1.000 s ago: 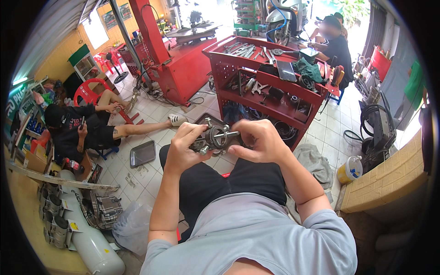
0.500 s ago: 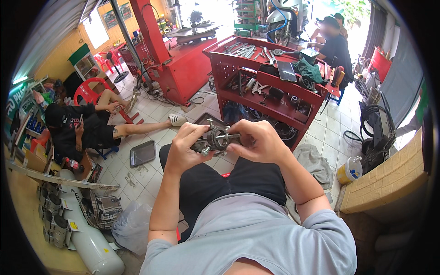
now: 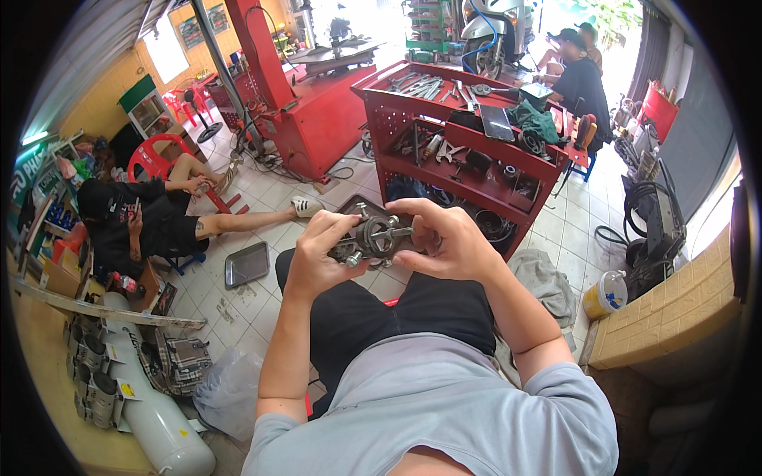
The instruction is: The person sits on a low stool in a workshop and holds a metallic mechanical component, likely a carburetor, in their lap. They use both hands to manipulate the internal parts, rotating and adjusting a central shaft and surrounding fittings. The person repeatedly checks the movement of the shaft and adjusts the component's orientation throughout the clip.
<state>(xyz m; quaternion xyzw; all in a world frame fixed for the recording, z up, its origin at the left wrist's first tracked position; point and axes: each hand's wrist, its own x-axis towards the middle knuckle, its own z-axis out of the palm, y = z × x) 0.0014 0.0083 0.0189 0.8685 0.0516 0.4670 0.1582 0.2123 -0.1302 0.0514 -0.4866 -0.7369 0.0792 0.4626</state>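
Note:
Over my lap I hold a round grey metal part (image 3: 371, 239), with bolts standing out around its ring and a shaft through the middle pointing right. My left hand (image 3: 320, 252) is closed on its left side, thumb below and fingers above. Around the shaft's right end, my right hand (image 3: 446, 244) is curved with thumb and index finger spread apart. Its other fingers are curled behind and partly hidden, and I see no firm grip on the shaft.
Ahead stands a red tool trolley (image 3: 468, 151) with wrenches and a phone. A metal tray (image 3: 248, 265) lies on the floor at left, near a seated person (image 3: 143, 214). At right are a grey cloth (image 3: 544, 282) and a lidded bucket (image 3: 605, 295). A white cylinder tank (image 3: 159, 412) lies lower left.
My right thumb and index finger have spread apart around the shaft, and more of the shaft shows. The metal part has turned slightly in my left hand, which stays in place.

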